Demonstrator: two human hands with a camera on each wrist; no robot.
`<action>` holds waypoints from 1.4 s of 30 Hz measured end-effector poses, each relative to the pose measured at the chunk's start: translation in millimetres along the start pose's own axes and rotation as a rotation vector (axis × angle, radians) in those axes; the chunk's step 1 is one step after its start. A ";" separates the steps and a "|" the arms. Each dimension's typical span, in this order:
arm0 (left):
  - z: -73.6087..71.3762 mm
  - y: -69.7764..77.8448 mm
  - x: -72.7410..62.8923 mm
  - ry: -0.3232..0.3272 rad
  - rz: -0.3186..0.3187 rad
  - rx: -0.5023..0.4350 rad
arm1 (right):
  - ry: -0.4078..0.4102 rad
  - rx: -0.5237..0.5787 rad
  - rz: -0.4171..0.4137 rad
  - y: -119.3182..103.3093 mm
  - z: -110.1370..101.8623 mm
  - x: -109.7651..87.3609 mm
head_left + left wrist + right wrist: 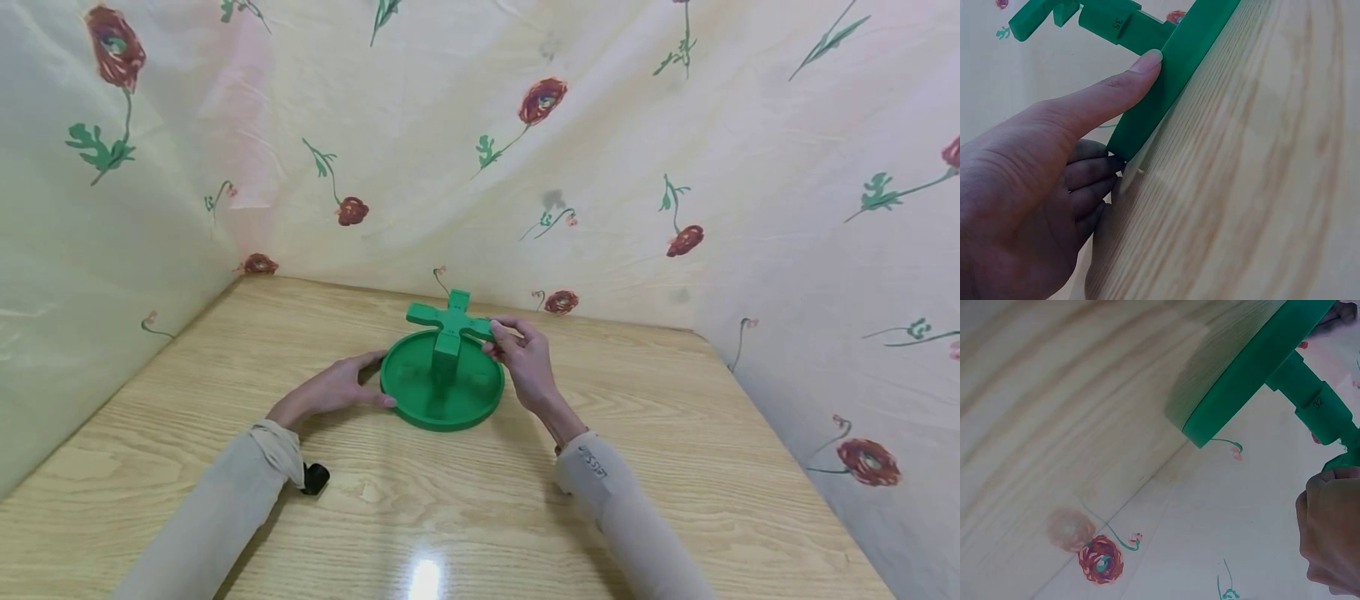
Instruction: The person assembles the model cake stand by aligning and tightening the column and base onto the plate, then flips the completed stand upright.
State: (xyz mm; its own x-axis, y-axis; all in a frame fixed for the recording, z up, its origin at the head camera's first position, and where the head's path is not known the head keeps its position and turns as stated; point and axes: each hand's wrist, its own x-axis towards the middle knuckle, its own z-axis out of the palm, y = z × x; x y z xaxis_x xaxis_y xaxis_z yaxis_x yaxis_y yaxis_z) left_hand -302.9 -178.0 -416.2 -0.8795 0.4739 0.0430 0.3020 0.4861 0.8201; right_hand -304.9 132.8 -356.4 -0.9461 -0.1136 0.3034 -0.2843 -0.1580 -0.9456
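A round green tray (pixel 401 398) with a raised rim stands on the table, and a blocky green post (pixel 444 367) rises from its middle. On top of the post sits a green cross-shaped piece (pixel 453 320) with four flat arms. My left hand (pixel 339 387) holds the tray's left side, its thumb (pixel 1125 87) along the rim and its other fingers around the edge farther back. With thumb and fingers, my right hand (pixel 522 360) pinches the end of the cross's right arm. The post bears the number 35 in the left wrist view and 32 in the right wrist view.
The wood-grain table (pixel 465 517) reaches back to a hanging sheet (pixel 420 167) printed with red flowers, which also encloses both sides. A small black object (pixel 315 479) shows beside the left cuff.
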 end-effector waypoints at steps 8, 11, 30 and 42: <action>0.1 0.9 0.4 0.009 -0.002 0.023 | -0.056 -0.066 0.023 0.4 -3.3 0.8; 0.8 0.8 0.4 0.006 -0.013 0.026 | -0.084 -0.109 0.044 1.1 -4.8 0.1; 0.5 1.1 -1.0 -0.005 -0.015 -0.006 | -0.154 -0.307 0.027 2.2 -15.1 -1.4; 0.5 1.4 -0.9 -0.005 -0.017 0.001 | -0.122 -0.511 -0.177 8.2 -12.2 -4.0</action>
State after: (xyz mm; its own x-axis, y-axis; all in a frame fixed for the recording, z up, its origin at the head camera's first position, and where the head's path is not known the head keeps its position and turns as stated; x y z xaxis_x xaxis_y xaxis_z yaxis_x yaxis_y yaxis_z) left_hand -301.5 -177.3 -415.4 -0.8827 0.4692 0.0261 0.2874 0.4950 0.8200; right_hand -305.3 143.9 -366.9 -0.8607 -0.2465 0.4456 -0.5054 0.3073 -0.8063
